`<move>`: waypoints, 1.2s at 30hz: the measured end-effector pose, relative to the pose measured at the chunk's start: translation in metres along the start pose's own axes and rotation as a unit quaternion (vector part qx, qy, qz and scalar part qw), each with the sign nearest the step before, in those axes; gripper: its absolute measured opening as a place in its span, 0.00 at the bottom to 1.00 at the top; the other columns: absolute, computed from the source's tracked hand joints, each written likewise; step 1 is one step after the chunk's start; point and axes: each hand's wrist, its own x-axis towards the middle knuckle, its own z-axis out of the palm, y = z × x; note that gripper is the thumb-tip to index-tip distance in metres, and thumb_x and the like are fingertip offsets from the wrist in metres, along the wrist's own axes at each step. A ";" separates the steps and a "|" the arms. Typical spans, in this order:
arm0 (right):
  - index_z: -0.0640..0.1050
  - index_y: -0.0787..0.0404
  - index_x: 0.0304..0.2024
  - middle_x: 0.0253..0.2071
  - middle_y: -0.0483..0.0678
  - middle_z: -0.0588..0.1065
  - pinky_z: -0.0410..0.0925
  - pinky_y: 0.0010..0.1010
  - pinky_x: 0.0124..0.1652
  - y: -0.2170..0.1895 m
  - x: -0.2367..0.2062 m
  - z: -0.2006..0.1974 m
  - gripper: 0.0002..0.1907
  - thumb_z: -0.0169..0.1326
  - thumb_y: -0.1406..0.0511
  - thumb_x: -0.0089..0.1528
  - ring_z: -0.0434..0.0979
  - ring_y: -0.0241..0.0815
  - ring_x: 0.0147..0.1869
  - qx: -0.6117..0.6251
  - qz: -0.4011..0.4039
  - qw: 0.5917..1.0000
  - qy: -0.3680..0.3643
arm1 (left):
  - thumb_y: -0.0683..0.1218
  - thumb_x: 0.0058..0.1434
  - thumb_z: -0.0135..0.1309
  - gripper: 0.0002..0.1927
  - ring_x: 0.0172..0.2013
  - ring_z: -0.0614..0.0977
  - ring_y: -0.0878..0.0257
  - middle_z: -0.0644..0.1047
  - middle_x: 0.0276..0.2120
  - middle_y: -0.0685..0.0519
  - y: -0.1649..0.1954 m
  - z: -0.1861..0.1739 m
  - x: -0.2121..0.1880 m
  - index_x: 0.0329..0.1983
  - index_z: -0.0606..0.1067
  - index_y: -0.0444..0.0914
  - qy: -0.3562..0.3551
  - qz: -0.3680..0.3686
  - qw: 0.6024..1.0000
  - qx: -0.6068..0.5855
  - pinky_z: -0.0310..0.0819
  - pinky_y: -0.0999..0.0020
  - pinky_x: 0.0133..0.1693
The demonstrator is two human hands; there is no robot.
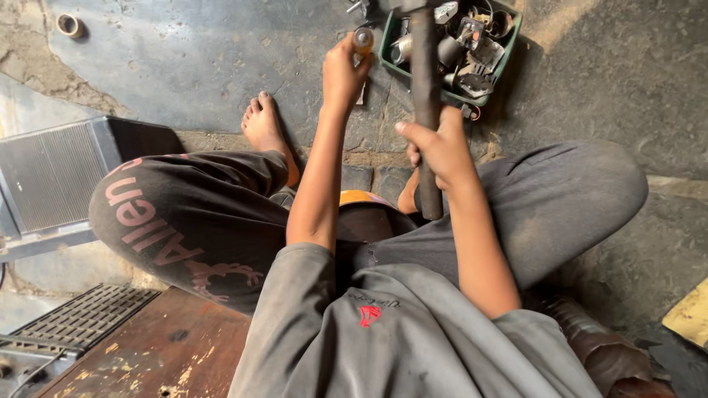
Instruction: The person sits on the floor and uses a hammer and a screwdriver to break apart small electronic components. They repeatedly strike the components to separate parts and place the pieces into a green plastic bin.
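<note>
The right hand (pixel 441 147) gripped a dark bar (pixel 425 88), held upright over the lap. The left hand (pixel 344 70) pinched a small cylinder (pixel 363 38) just left of the green parts tray (pixel 389 46). Step in hand: part selection. Fitting it likely requires a steady bar.

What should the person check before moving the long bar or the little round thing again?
1. Right hand wrapped firmly round the dark metal bar: ok.
2. Left hand has a grip on the small cylinder: ok.
3. Bar's lower end seated steadily between the knees: cannot tell, hidden.
4. Bare foot away from the bar: ok.
5. Green tray of metal parts clear of the bar: not ok, the bar crosses it.
</note>
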 end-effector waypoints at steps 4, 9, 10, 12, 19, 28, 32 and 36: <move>0.67 0.64 0.37 0.25 0.46 0.69 0.63 0.28 0.20 -0.009 0.003 -0.005 0.15 0.62 0.68 0.58 0.68 0.34 0.21 0.054 0.043 0.998 -0.004 | 0.40 0.52 0.64 0.14 0.38 0.87 0.49 0.84 0.36 0.45 -0.011 -0.004 0.002 0.42 0.80 0.39 0.021 -0.008 0.999 -0.028 0.79 0.59 0.41; 0.66 0.61 0.36 0.25 0.45 0.69 0.63 0.28 0.19 -0.011 0.000 -0.012 0.15 0.62 0.68 0.57 0.68 0.34 0.20 0.068 0.043 0.996 0.027 | 0.41 0.51 0.65 0.13 0.36 0.88 0.54 0.85 0.34 0.46 -0.031 -0.001 0.006 0.41 0.80 0.37 0.050 -0.016 0.998 -0.032 0.80 0.61 0.38; 0.66 0.61 0.36 0.25 0.45 0.69 0.63 0.28 0.19 -0.010 -0.001 -0.012 0.15 0.61 0.68 0.57 0.68 0.34 0.20 0.074 0.046 0.996 0.025 | 0.41 0.52 0.65 0.13 0.35 0.88 0.54 0.85 0.33 0.46 -0.032 -0.001 0.006 0.41 0.79 0.36 0.046 -0.021 0.998 -0.032 0.80 0.62 0.38; 0.66 0.60 0.35 0.24 0.45 0.69 0.63 0.28 0.19 -0.010 -0.002 -0.013 0.14 0.61 0.68 0.57 0.68 0.34 0.20 0.086 0.050 0.995 0.019 | 0.40 0.53 0.64 0.12 0.35 0.89 0.54 0.85 0.33 0.46 -0.034 -0.002 0.005 0.40 0.79 0.36 0.041 -0.031 0.998 -0.032 0.80 0.63 0.38; 0.70 0.64 0.32 0.23 0.45 0.69 0.66 0.28 0.20 -0.010 0.000 -0.011 0.12 0.62 0.68 0.58 0.70 0.33 0.21 0.048 0.025 0.998 -0.010 | 0.40 0.54 0.63 0.13 0.38 0.89 0.51 0.85 0.35 0.44 -0.028 -0.001 0.000 0.42 0.77 0.35 0.046 0.014 0.998 -0.029 0.82 0.61 0.40; 0.70 0.65 0.33 0.24 0.45 0.70 0.66 0.27 0.20 -0.006 0.002 -0.009 0.12 0.62 0.68 0.59 0.70 0.32 0.22 0.044 0.032 0.998 -0.018 | 0.39 0.55 0.64 0.14 0.41 0.88 0.48 0.85 0.36 0.42 -0.027 0.000 -0.002 0.44 0.75 0.35 0.045 0.034 0.998 -0.021 0.82 0.59 0.42; 0.70 0.64 0.34 0.24 0.45 0.70 0.66 0.26 0.21 -0.011 0.000 -0.008 0.12 0.62 0.68 0.58 0.70 0.32 0.21 0.035 0.043 0.998 -0.001 | 0.39 0.55 0.64 0.15 0.42 0.88 0.47 0.84 0.37 0.42 -0.024 0.001 -0.002 0.44 0.75 0.35 0.037 0.037 0.999 -0.012 0.82 0.59 0.42; 0.70 0.64 0.34 0.23 0.45 0.70 0.66 0.26 0.21 -0.014 -0.001 -0.007 0.12 0.62 0.67 0.58 0.70 0.32 0.22 0.026 0.042 0.999 0.000 | 0.40 0.55 0.64 0.15 0.42 0.87 0.47 0.84 0.38 0.42 -0.019 0.000 -0.001 0.44 0.74 0.35 0.030 0.030 0.999 -0.010 0.81 0.58 0.42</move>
